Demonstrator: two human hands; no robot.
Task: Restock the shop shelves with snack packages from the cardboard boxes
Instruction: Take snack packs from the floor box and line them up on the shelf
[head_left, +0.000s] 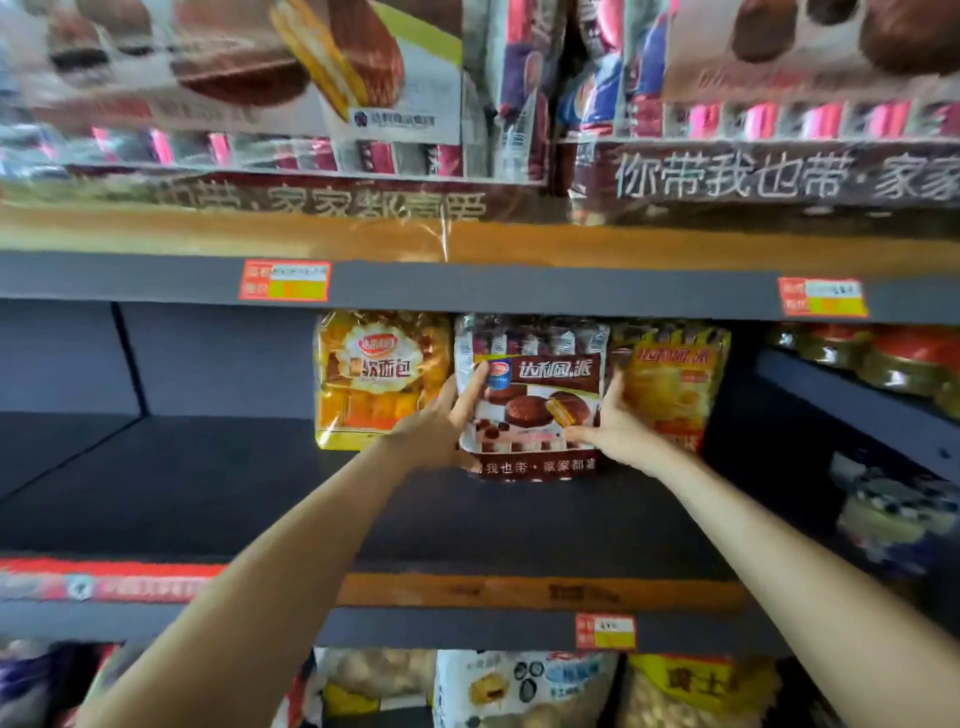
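At the bottom edge of the view, pale and yellow printed snack bags (524, 686) are seen on the lowest level. Above them, a red-and-yellow price label (605, 631) is stuck to the front lip of the dark grey shop shelf (208, 493), over which both bare forearms are stretched. Towards the back of this shelf, a brown-and-silver plastic bag of chocolate pies (540, 395) is held upright between both hands. Its left edge is gripped by the left hand (441, 421), with the forefinger laid up across the printed front. Its right edge is gripped by the right hand (610, 421), thumb on the front. The bag's lower edge is down at the shelf board; whether it bears on the board cannot be told. It is flanked closely by a yellow bag of soft bread (374, 374) on the left and a yellow-orange pie bag (675, 374) on the right. Red-lidded jars (883, 358) are seen on the side rack at far right. Overhead, large wrapped chocolate-pie cartons (234, 78) are ranged on the upper shelf.
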